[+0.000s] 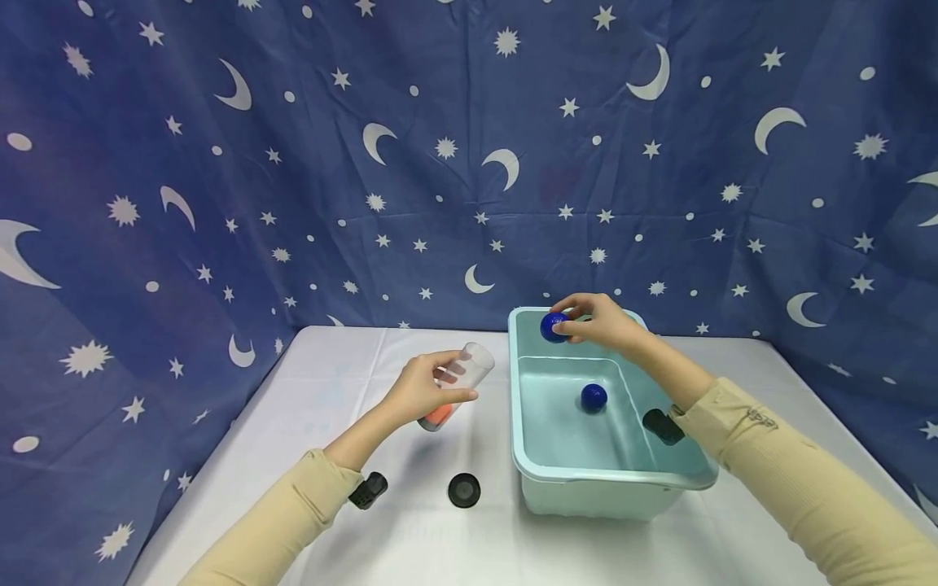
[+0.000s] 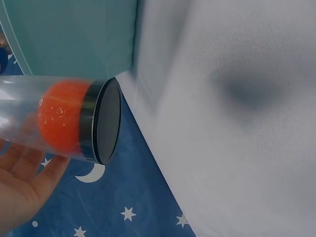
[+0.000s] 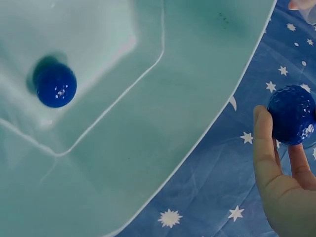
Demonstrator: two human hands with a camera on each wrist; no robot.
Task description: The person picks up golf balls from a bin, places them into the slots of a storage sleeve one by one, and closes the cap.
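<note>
My left hand (image 1: 421,389) grips a clear plastic tube (image 1: 472,366), tilted with its uncapped end up toward the bin. At the tube's bottom, by its black base (image 2: 106,121), sits an orange ball (image 2: 61,116). My right hand (image 1: 602,321) pinches a dark blue ball (image 1: 554,327) between thumb and fingers, over the back left part of the light teal bin (image 1: 542,472). A second blue ball (image 1: 593,397) lies on the bin's floor, also seen in the right wrist view.
On the white table (image 1: 388,545), a round black lid (image 1: 464,490) lies in front of the tube, left of the bin. A dark blue cloth (image 1: 440,203) with white moons and stars hangs behind and at the sides.
</note>
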